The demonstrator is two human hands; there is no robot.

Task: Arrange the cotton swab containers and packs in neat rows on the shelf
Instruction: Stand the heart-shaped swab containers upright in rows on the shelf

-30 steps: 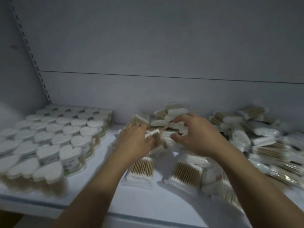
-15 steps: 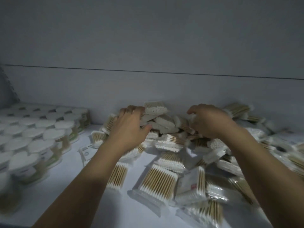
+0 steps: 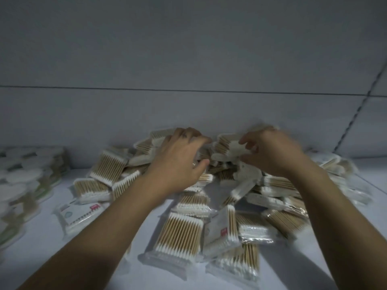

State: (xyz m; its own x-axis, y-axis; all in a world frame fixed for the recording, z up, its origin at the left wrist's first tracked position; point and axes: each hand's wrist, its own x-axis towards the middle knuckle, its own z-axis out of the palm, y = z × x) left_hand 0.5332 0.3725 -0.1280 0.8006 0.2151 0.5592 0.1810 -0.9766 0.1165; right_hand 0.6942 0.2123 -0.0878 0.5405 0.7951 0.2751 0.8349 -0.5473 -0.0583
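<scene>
On a white shelf [image 3: 37, 248] in dim light, a person's two bare arms reach from the near edge to a loose heap of cotton swab packs [image 3: 276, 185] piled at the centre and right, against the grey back panel [image 3: 188, 111]. The left hand [image 3: 180, 162] lies on the far top of the heap with its fingers curled down among the packs; the back of the hand hides whether they grip one, so it cannot be told. The right hand [image 3: 272, 153] (blurred) is just to its right, thumb and fingers curled and pinching the white cotton end of a pack [image 3: 226, 146] at the top of the heap. The packs lie at all angles, some flat, some tilted on others, wooden sticks and white tips showing through clear wrap. A stray pack [image 3: 79, 214] lies label side up, just left of the heap and near the left forearm. At the far left stand heart-lidded containers [image 3: 21, 178] set close together in rows, apart from the heap. A perforated upright [image 3: 354, 120] runs up the right corner.
</scene>
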